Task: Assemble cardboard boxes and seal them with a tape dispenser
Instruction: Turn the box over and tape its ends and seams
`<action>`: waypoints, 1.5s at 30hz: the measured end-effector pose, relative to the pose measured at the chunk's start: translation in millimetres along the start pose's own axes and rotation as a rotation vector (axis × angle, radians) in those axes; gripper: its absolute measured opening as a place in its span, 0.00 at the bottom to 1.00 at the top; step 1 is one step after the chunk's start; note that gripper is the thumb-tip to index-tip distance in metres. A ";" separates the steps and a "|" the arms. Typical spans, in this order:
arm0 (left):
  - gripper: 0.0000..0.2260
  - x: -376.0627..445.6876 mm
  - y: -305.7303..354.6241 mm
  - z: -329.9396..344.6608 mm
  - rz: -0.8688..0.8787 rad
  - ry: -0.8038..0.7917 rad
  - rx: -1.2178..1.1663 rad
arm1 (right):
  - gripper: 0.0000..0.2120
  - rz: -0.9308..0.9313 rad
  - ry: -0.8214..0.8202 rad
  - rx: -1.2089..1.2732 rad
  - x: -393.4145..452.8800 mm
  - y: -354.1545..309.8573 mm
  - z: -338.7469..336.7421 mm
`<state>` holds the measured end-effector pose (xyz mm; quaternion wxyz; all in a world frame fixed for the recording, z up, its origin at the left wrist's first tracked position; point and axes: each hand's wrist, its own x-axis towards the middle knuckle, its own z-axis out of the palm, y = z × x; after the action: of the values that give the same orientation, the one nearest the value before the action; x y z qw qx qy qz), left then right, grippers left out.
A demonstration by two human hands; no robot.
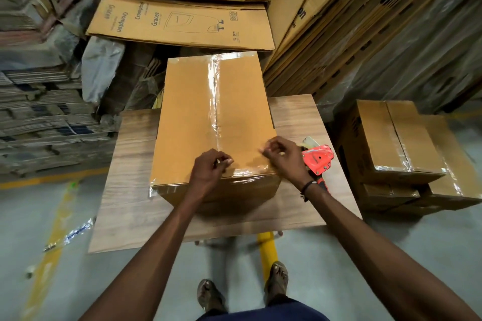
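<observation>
A closed brown cardboard box (187, 117) stands on a wooden table (130, 190). Clear tape runs along its centre seam and its far and near edges. Both hands are at the near end of the box top with curled fingers. My left hand (211, 168) pinches something small and shiny near the seam. My right hand (283, 156) pinches at the box's near right corner; a clear tape strip seems to span between them. A red tape dispenser (318, 161) lies on the table just right of the box, partly behind my right wrist.
Two sealed boxes (391, 143) are stacked on the floor at the right. Flattened printed cartons (182, 23) lie behind the table, and more sheets (339, 21) lean at the back right. Bundled cardboard stacks (39, 112) fill the left. A yellow post (266, 247) stands by my feet.
</observation>
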<state>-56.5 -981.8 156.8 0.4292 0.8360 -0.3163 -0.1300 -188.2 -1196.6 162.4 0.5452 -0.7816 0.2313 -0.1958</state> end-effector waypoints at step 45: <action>0.28 -42.6 -60.2 -154.9 0.181 -0.329 0.853 | 0.34 -0.418 -0.872 -1.308 19.7 -32.9 -44.9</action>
<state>11.8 -830.1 199.0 0.0010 0.8750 -0.4773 -0.0813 -192.3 -1232.3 209.2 -0.0286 -0.9751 -0.0848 0.2031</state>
